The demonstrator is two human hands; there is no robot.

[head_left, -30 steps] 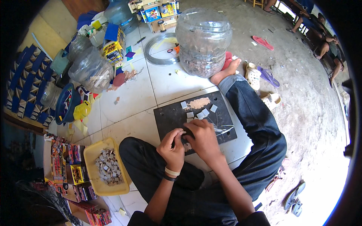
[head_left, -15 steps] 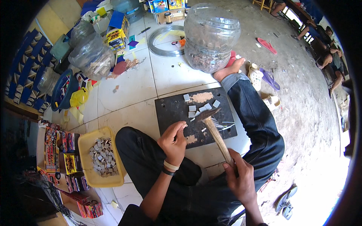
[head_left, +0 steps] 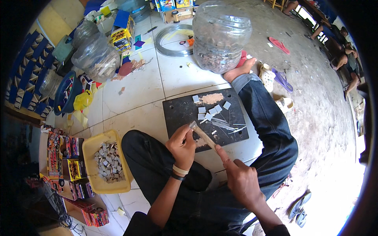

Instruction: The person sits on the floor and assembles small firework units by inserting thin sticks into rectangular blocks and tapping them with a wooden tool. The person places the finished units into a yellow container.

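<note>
My right hand (head_left: 242,181) is closed around the wooden handle of a hammer (head_left: 206,137), its forefinger stretched along the handle. The hammer's head lies at the fingertips of my left hand (head_left: 182,148), which are pinched together. Half a second ago a small pale piece showed in that pinch; the hammer head and fingers now mostly hide it. Under both hands lies a dark square board (head_left: 179,108) on the tiles between my legs. Several small grey-topped blocks (head_left: 213,111), a bunch of thin wire pieces (head_left: 224,125) and a patch of sawdust-like material (head_left: 212,98) lie on it.
A yellow tray (head_left: 128,173) of similar small blocks stands left of my knee, by printed boxes (head_left: 73,169). Beyond the board are a wire coil (head_left: 159,49), a large clear plastic container (head_left: 221,37) and a blue basin (head_left: 59,106). Footwear and other people are at right.
The hammer head has come down and left, from above the board to my left fingertips. My right hand has turned its knuckles up and moved slightly. My left hand stays nearly in place.
</note>
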